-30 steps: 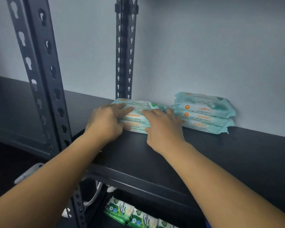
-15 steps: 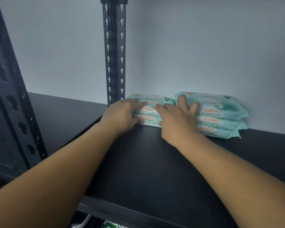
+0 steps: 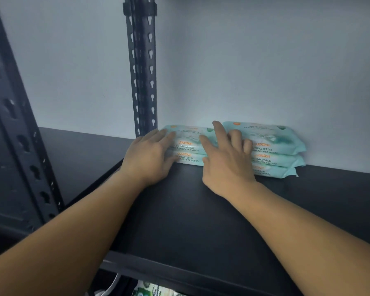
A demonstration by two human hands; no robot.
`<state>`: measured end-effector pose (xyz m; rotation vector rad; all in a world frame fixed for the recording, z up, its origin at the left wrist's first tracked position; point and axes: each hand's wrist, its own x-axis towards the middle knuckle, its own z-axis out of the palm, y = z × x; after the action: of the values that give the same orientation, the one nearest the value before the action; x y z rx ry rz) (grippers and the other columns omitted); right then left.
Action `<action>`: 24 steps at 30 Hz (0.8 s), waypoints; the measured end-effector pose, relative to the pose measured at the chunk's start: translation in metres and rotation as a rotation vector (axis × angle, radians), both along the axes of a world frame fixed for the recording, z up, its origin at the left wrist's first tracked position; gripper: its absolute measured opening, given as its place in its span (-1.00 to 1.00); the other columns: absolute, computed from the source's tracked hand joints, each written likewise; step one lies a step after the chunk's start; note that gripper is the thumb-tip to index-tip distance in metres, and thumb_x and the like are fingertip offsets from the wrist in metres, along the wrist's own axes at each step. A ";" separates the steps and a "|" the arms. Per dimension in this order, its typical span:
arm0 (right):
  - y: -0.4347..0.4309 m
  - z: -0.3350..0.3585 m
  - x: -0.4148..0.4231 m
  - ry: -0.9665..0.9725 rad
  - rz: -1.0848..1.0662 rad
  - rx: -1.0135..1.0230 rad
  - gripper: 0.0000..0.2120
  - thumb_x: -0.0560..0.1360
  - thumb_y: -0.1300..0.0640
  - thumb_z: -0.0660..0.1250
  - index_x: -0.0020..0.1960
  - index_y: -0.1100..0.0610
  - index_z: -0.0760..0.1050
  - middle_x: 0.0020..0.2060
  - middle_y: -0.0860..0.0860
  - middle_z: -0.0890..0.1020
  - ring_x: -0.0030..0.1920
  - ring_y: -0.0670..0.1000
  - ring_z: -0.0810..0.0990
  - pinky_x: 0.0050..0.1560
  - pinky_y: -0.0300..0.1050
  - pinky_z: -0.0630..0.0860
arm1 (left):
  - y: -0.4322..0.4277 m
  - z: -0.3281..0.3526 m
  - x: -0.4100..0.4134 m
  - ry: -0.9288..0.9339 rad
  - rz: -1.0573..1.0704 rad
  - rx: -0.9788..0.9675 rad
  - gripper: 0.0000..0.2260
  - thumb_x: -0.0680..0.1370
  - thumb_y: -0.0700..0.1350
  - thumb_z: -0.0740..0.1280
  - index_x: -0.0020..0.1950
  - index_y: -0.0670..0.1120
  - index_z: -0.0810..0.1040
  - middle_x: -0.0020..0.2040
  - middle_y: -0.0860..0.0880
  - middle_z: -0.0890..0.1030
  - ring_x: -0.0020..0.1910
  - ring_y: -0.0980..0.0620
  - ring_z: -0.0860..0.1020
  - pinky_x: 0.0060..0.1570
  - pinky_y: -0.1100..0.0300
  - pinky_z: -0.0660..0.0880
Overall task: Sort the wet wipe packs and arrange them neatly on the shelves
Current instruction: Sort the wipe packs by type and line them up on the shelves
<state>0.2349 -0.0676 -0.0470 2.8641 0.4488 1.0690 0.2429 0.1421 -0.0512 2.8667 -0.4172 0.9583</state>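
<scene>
Stockroom or shop storage: black boltless metal rack (image 3: 141, 67), dark shelf board (image 3: 201, 210), stacked retail wet wipe packs (image 3: 273, 148), plain wall (image 3: 265, 60).

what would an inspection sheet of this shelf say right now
surface: black shelf board, packs at its back.
job's things: left stack of two teal wipe packs, right stack of three, side by side against the wall.
clutter: green packs partly visible on the level below.
grippers: left hand flat on the left stack; right hand with fingers spread across both stacks.
cables: white cable just below the shelf edge.
surroundings: slotted post behind the left stack.
</scene>
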 end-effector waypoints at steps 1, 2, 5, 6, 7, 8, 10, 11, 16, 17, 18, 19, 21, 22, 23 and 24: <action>-0.004 0.001 -0.007 -0.001 0.011 0.020 -0.44 0.41 0.05 0.38 0.40 -0.04 0.42 0.48 0.04 0.25 0.24 0.19 0.28 0.16 0.12 0.19 | -0.001 0.000 -0.010 -0.008 0.006 -0.037 -0.51 0.56 0.12 0.27 0.45 -0.05 0.43 0.36 -0.03 0.53 0.30 -0.13 0.51 0.12 -0.11 0.55; -0.008 0.003 -0.016 0.004 0.021 0.035 -0.47 0.44 0.04 0.34 0.41 -0.02 0.42 0.47 0.05 0.29 0.25 0.19 0.30 0.20 0.13 0.23 | -0.002 0.001 -0.020 -0.008 0.014 -0.077 -0.55 0.57 0.08 0.29 0.43 -0.05 0.46 0.34 -0.04 0.55 0.29 -0.14 0.52 0.11 -0.10 0.56; -0.018 0.007 -0.045 0.052 0.054 0.060 -0.55 0.52 -0.01 0.26 0.39 0.03 0.45 0.40 0.04 0.42 0.32 0.19 0.34 0.27 0.17 0.34 | -0.004 0.009 -0.050 0.015 0.040 -0.123 -0.59 0.58 0.05 0.32 0.41 -0.05 0.49 0.35 -0.04 0.57 0.27 -0.14 0.54 0.09 -0.05 0.57; -0.022 0.010 -0.056 0.079 0.065 0.073 -0.56 0.53 -0.02 0.25 0.40 0.03 0.44 0.37 0.04 0.45 0.34 0.18 0.34 0.27 0.17 0.37 | -0.004 0.014 -0.060 0.023 0.045 -0.123 -0.58 0.58 0.04 0.31 0.42 -0.05 0.49 0.35 -0.05 0.57 0.27 -0.15 0.54 0.11 -0.04 0.57; -0.026 0.014 -0.067 0.103 0.076 0.087 -0.55 0.55 -0.02 0.23 0.42 0.03 0.42 0.35 0.03 0.47 0.33 0.17 0.36 0.27 0.16 0.38 | -0.004 0.019 -0.071 0.028 0.049 -0.124 -0.57 0.58 0.03 0.31 0.43 -0.06 0.49 0.35 -0.07 0.57 0.27 -0.16 0.54 0.13 -0.04 0.55; -0.031 0.018 -0.079 0.115 0.088 0.099 -0.55 0.56 -0.01 0.21 0.43 0.04 0.40 0.32 0.03 0.48 0.30 0.17 0.38 0.26 0.15 0.40 | -0.005 0.024 -0.083 0.039 0.055 -0.127 -0.57 0.57 0.01 0.31 0.43 -0.07 0.49 0.34 -0.08 0.58 0.26 -0.17 0.53 0.14 -0.05 0.54; -0.041 0.027 -0.103 0.116 0.115 0.119 -0.55 0.56 0.00 0.21 0.43 0.06 0.39 0.27 0.04 0.52 0.23 0.17 0.42 0.22 0.15 0.44 | -0.008 0.034 -0.111 0.064 0.060 -0.130 -0.59 0.58 -0.03 0.31 0.42 -0.07 0.48 0.32 -0.10 0.58 0.25 -0.20 0.52 0.15 -0.06 0.51; -0.045 0.031 -0.117 0.116 0.128 0.131 -0.55 0.55 0.01 0.22 0.42 0.07 0.41 0.26 0.05 0.53 0.21 0.18 0.43 0.20 0.15 0.46 | -0.011 0.037 -0.127 0.076 0.054 -0.137 -0.60 0.58 -0.03 0.30 0.42 -0.07 0.48 0.31 -0.10 0.58 0.25 -0.21 0.52 0.15 -0.07 0.51; -0.066 0.024 -0.190 0.106 0.225 0.222 -0.56 0.52 0.04 0.27 0.38 0.10 0.47 0.18 0.07 0.58 0.15 0.22 0.48 0.12 0.14 0.50 | -0.030 0.026 -0.213 0.073 -0.022 -0.241 -0.65 0.56 -0.06 0.27 0.34 -0.08 0.54 0.26 -0.10 0.59 0.26 -0.18 0.50 0.22 -0.08 0.49; -0.069 0.019 -0.204 0.098 0.250 0.259 -0.56 0.51 0.04 0.27 0.37 0.10 0.48 0.16 0.07 0.58 0.13 0.23 0.49 0.12 0.15 0.50 | -0.035 0.019 -0.230 0.036 -0.033 -0.245 -0.65 0.54 -0.07 0.26 0.30 -0.10 0.56 0.24 -0.12 0.58 0.25 -0.20 0.48 0.22 -0.09 0.48; -0.072 0.012 -0.219 0.090 0.274 0.302 -0.57 0.51 0.05 0.28 0.36 0.10 0.49 0.14 0.07 0.59 0.12 0.23 0.50 0.11 0.16 0.50 | -0.041 0.012 -0.246 -0.018 -0.031 -0.233 -0.67 0.52 -0.08 0.26 0.24 -0.12 0.58 0.21 -0.14 0.56 0.21 -0.23 0.47 0.19 -0.09 0.47; -0.074 0.004 -0.234 0.084 0.298 0.353 -0.59 0.50 0.06 0.28 0.33 0.10 0.51 0.12 0.07 0.60 0.10 0.24 0.50 0.10 0.16 0.50 | -0.046 0.005 -0.262 -0.081 -0.022 -0.222 -0.71 0.49 -0.12 0.27 0.18 -0.14 0.59 0.17 -0.16 0.54 0.14 -0.25 0.46 0.13 -0.07 0.45; -0.077 -0.017 -0.263 0.079 0.345 0.471 -0.66 0.50 0.10 0.29 0.25 0.12 0.54 0.05 0.06 0.61 0.05 0.21 0.52 0.07 0.12 0.49 | -0.058 -0.016 -0.294 -0.162 -0.016 -0.238 -0.79 0.44 -0.20 0.30 0.06 -0.16 0.58 0.07 -0.16 0.50 0.03 -0.23 0.44 0.03 -0.04 0.40; -0.078 -0.030 -0.278 0.074 0.365 0.533 -0.71 0.49 0.13 0.29 0.19 0.14 0.56 0.01 0.05 0.60 0.02 0.18 0.52 0.04 0.09 0.48 | -0.065 -0.029 -0.310 -0.163 -0.030 -0.266 -0.81 0.43 -0.23 0.30 0.03 -0.16 0.57 0.04 -0.14 0.50 -0.01 -0.21 0.43 0.00 -0.03 0.38; -0.078 -0.043 -0.293 0.076 0.381 0.594 -0.77 0.47 0.17 0.31 0.12 0.15 0.55 -0.04 0.03 0.59 -0.02 0.15 0.51 0.00 0.06 0.46 | -0.071 -0.045 -0.324 -0.134 -0.053 -0.308 -0.82 0.43 -0.25 0.30 0.02 -0.15 0.57 0.01 -0.11 0.50 -0.03 -0.19 0.43 -0.01 -0.01 0.38; -0.078 -0.057 -0.305 0.093 0.383 0.645 -0.83 0.46 0.20 0.32 0.05 0.16 0.52 -0.09 0.01 0.56 -0.05 0.12 0.50 -0.05 0.04 0.44 | -0.076 -0.062 -0.336 -0.078 -0.070 -0.355 -0.82 0.44 -0.25 0.29 0.02 -0.14 0.56 -0.01 -0.07 0.51 -0.04 -0.15 0.42 -0.01 0.01 0.39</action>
<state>-0.0705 -0.1451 -0.1043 3.4963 0.8162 1.3438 -0.0929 0.0659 -0.1134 2.4886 -0.3142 1.0189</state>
